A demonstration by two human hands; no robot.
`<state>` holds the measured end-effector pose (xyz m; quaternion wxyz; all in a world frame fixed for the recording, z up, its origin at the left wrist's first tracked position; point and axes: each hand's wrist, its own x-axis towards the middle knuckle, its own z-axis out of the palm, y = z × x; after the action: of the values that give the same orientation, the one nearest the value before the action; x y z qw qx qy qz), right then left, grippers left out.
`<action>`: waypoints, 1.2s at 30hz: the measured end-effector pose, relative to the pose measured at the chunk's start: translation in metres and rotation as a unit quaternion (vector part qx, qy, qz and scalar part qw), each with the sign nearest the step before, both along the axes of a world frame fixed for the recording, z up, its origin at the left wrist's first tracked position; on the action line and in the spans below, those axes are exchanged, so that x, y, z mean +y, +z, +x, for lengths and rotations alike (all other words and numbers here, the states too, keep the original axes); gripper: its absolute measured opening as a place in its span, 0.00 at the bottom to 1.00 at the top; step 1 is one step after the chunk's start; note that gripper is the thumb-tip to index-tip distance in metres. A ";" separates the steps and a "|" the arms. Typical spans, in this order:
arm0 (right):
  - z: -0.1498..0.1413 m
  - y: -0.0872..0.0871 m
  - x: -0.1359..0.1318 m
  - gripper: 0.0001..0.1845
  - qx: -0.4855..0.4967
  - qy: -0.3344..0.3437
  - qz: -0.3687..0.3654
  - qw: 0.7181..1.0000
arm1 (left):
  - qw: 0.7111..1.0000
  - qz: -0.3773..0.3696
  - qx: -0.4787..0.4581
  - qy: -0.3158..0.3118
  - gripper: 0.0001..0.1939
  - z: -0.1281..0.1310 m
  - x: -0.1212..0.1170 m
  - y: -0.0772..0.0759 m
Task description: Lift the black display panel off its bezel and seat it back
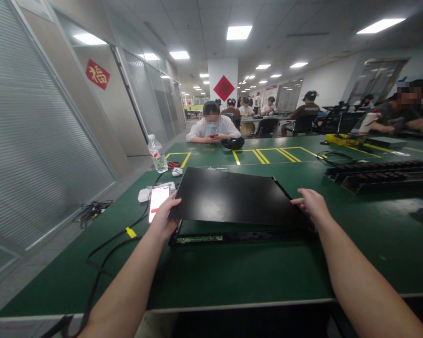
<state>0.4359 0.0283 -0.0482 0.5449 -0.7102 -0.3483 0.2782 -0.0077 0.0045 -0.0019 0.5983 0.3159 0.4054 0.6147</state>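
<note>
"Bare forearms [123, 281] are reaching up from the lower left and lower right of the frame, over a dark green tabletop [254, 277]. How are the hands working?"

"Well apart from each other. Left of centre, the left hand [165, 217] is clamping the left edge of a thin, flat, black rectangular panel [229, 197], its thumb pressing on top."

"And where is that panel sitting?"

"Mid-frame, slanting. Its near left corner is rising clear of a shallow black rectangular housing [246, 235], while its right side is lying close against the housing's right side. One green circuit-board strip [197, 239] is showing along the near side, just below."

"Is the right hand [312, 204] gripping too?"

"Its index finger is pointing at the panel's right edge and the others are curling; I can't tell whether it is pinching anything."

"What else is lying about?"

"Beside the left hand, a phone with a lit white screen [159, 199] is lying; above it, a clear plastic bottle [157, 155] is standing. At upper centre, a person in a white top [197, 129] is leaning on the table."
</note>
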 end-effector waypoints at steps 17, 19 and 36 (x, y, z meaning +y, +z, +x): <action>0.009 -0.012 0.006 0.26 -0.090 0.008 -0.036 0.995 | 0.999 -0.037 -0.021 -0.005 0.37 -0.004 0.009 -0.017; 0.010 -0.013 0.006 0.25 -0.103 0.009 -0.038 0.994 | 0.999 -0.037 -0.022 -0.009 0.37 -0.005 0.010 -0.019; 0.003 -0.003 0.000 0.14 -0.225 0.006 -0.100 0.969 | 0.998 -0.060 -0.026 -0.022 0.37 -0.001 0.013 -0.027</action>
<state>0.4390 0.0279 -0.0515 0.3764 -0.8035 -0.4369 0.1478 -0.0089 0.0175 -0.0290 0.6400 0.2723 0.4193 0.5835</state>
